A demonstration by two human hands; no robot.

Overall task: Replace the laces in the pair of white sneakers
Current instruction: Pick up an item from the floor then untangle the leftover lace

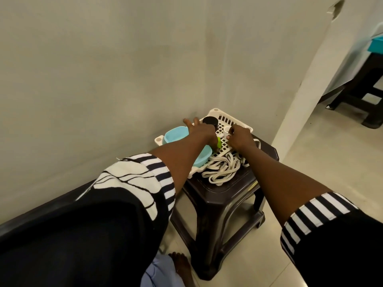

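1. The right hand is curled over the white perforated plastic tray; its fingers look pinched together on something small and pale, but I cannot tell what, or whether they truly clamp it
2. The left hand lies flat and spread across the same tray, fingers apart, its thumb side just over a small lime-green object; it grips nothing that I can see
3. Both hands crowd the tray among a black round lid and two light-blue plastic bowls; a careless pull could knock these over or shove the tray
4. The task's thing, a loose tangle of flat cream-white laces, lies on the dark brown plastic stool, touching the tray's front edge, with some loops at the stool's near rim; dragging one end could slide the whole heap onto the tiled floor
5. The tangle itself is a risk: tugging may tighten a knot
6. The tray overhangs the stool's top toward the wall, so downward pressure from the left hand might tip it
7. No white sneakers are in view
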